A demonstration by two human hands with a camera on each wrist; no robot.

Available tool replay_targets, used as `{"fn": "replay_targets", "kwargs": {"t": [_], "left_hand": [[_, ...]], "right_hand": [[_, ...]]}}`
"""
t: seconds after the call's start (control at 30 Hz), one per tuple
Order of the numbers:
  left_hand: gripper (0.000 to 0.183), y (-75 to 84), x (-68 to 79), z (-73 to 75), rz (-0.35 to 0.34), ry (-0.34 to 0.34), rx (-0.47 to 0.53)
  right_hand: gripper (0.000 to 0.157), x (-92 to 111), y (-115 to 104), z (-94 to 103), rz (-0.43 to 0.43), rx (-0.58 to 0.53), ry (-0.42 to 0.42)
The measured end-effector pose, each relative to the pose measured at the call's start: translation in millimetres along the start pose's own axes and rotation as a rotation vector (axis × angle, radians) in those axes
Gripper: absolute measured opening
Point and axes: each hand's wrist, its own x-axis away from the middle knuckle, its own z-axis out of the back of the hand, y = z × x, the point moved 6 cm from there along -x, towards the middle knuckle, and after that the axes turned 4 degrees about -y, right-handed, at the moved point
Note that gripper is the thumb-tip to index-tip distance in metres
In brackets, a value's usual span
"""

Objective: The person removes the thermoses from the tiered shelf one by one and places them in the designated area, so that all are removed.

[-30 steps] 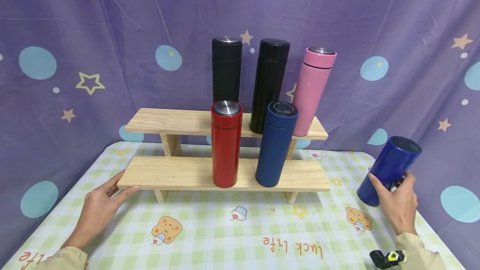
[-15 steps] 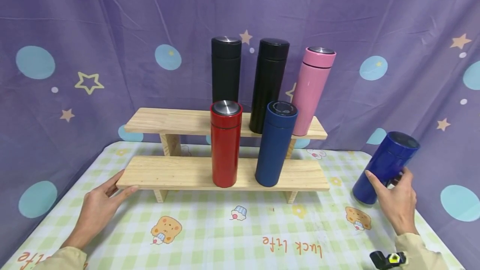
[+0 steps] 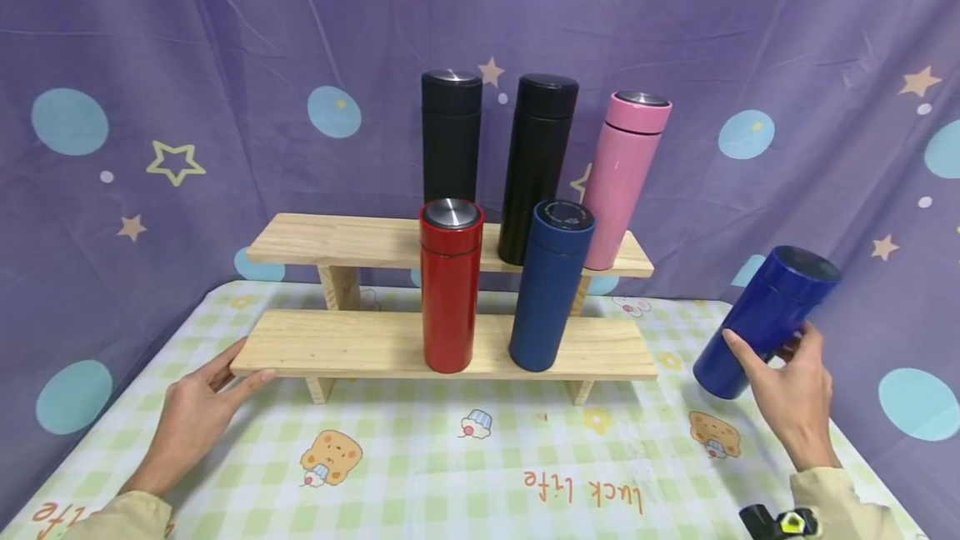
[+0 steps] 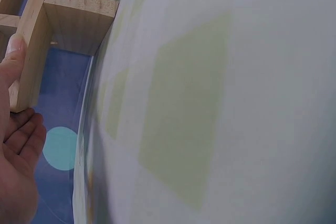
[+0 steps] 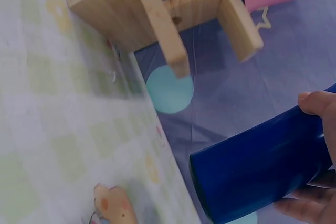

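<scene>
My right hand grips a glossy dark blue thermos by its side, at the right of the head view. The thermos leans with its lid to the right, and in the right wrist view its base hangs clear of the cloth. At the left, my left hand holds the end of the lower board of a two-tier wooden shelf, thumb on the front edge and fingers by the board's end. On the lower board stand a red thermos and a matte blue thermos.
Two black thermoses and a pink thermos stand on the upper board. A green checked cloth covers the table, and a purple curtain hangs behind. The left part of both boards is bare.
My right hand has raised the glossy blue thermos and brought it slightly left, tilting it further. My left hand has stayed at the shelf's end.
</scene>
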Motion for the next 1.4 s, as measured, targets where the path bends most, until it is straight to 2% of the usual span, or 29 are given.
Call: {"fn": "replay_targets", "kwargs": {"t": [0.5,0.83,1.2,1.4], "left_hand": [[0.078,-0.3,0.4,1.8,-0.003,0.009,-0.015],[0.080,-2.9,-0.2,1.1,0.007,-0.003,-0.003],[0.079,-0.8,1.0,0.1,0.001,-0.002,0.000],[0.079,1.3,0.8,0.1,-0.006,0.007,0.000]], "right_hand": [[0.085,13,-44,-4.0,0.116,-0.022,0.010],[0.076,23,-68,-16.8,0.203,-0.046,0.026],[0.076,31,-89,-32.3,0.297,-0.102,-0.035],[0.070,35,-100,-44.6,0.379,-0.155,-0.077]]}}
